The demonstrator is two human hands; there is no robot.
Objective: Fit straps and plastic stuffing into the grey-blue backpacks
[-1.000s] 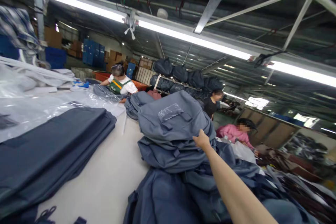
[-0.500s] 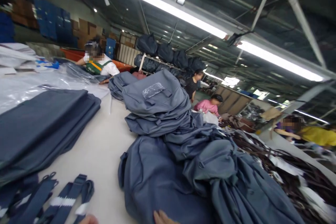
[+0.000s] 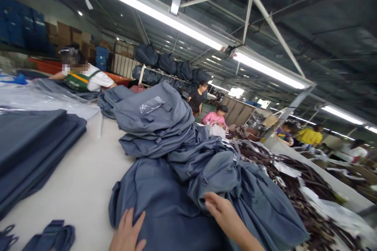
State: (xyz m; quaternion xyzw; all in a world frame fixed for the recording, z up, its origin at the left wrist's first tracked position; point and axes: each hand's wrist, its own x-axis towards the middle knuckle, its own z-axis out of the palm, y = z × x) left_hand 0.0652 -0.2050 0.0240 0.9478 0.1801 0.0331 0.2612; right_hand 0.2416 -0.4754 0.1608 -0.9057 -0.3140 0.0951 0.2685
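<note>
A large blue-grey fabric bag (image 3: 165,208) lies slack on the table just before me. My left hand (image 3: 128,232) rests on its near left part, fingers spread and flat on the cloth. To the right, my right hand (image 3: 221,212) has its fingers curled at a fold of a crumpled blue-grey bag (image 3: 216,174); the fingertips are partly hidden in the cloth. Behind these, more bags of the same cloth are piled, the top bag (image 3: 153,106) carrying a clear plastic pocket.
Flat folded dark cloth pieces (image 3: 35,141) lie on the white table (image 3: 85,172) at left, with bundled straps (image 3: 51,237) nearer me. Tangled brown straps (image 3: 306,200) heap at right. A co-worker in a green apron (image 3: 78,80) leans over the table's far left.
The view has swung right. Both hands have come further into view; the left now lies on the large bag and the right has reached the crumpled bag's fold.
</note>
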